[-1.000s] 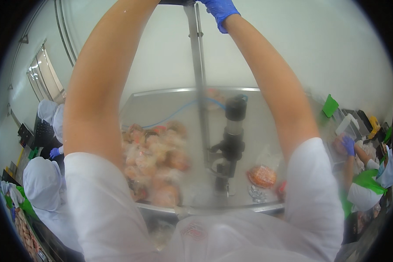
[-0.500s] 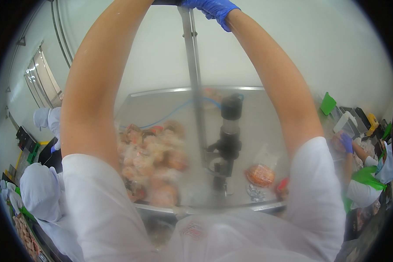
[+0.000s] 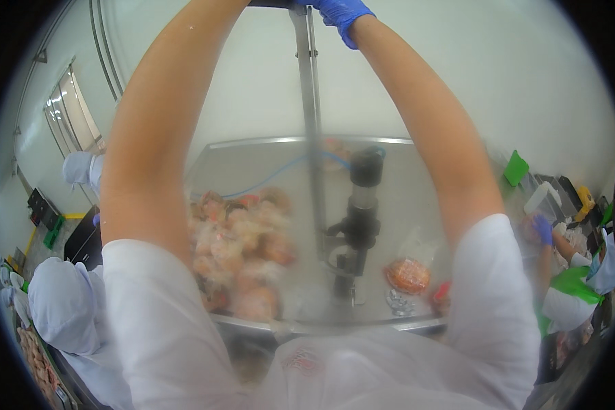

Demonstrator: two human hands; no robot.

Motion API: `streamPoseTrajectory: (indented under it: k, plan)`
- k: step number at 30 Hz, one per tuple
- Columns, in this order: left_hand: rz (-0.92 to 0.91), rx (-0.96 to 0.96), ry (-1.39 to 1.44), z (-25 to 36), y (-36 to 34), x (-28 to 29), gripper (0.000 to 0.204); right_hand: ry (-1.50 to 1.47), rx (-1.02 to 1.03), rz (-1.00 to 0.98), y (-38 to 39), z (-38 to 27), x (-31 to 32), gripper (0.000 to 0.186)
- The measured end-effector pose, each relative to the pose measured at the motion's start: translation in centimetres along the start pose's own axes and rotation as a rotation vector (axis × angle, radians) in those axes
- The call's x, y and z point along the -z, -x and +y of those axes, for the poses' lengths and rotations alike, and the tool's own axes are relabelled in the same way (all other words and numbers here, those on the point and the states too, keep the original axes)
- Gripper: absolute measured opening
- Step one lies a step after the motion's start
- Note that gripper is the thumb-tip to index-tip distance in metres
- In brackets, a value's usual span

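Both my arms reach up and forward past a metal post (image 3: 309, 89) that rises from a steel table (image 3: 406, 184). My right hand (image 3: 342, 17), in a blue glove, is at the top edge beside the post's upper end. Most of its fingers are cut off there, so its grip cannot be made out. A dark part (image 3: 273, 3) caps the post between my arms. My left hand lies beyond the top edge; only the bare forearm shows. Below stands a black and silver clipping device (image 3: 362, 219) with a blue hose (image 3: 270, 179).
Several bagged pieces of pinkish meat (image 3: 242, 253) are heaped at the table's left. A bag with orange contents (image 3: 408, 275) and small silvery pieces (image 3: 398, 303) lie right. Co-workers in white stand at left (image 3: 61, 304) and right (image 3: 570, 301), near a green container (image 3: 516, 167).
The view has shifted slightly, so the post and table sit a little further right. My arms stay raised in nearly the same pose. The things on the table have not moved.
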State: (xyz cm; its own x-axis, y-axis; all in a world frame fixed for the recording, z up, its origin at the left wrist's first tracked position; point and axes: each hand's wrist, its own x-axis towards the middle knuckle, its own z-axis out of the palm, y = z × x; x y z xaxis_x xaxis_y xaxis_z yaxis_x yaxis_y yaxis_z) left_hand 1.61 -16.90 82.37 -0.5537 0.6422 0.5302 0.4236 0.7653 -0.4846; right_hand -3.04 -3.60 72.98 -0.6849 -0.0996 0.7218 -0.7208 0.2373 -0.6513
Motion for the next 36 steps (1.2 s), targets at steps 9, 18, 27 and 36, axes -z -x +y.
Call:
streamPoseTrajectory:
  k: [9, 18, 27, 36]
  plan:
    - [-0.055, 0.06, -0.136, 1.5, 2.1, 0.4, 0.028, 0.09, -0.103, -0.1, 1.4, 0.1, 0.8, 0.04]
    - [-0.018, -0.003, -0.121, 1.5, 2.9, 0.5, 0.037, -0.662, -0.402, -0.089, -1.4, 2.5, 3.4, 0.018]
    - [0.161, 0.048, -0.026, 3.0, 4.5, -0.3, 0.032, -0.811, -0.354, -0.225, -0.2, 2.3, 3.8, 0.017]
    - [0.389, 0.717, 1.365, 5.7, 11.5, -11.5, 0.051, -0.586, -0.264, -0.156, 1.5, 2.6, 5.7, 0.025]
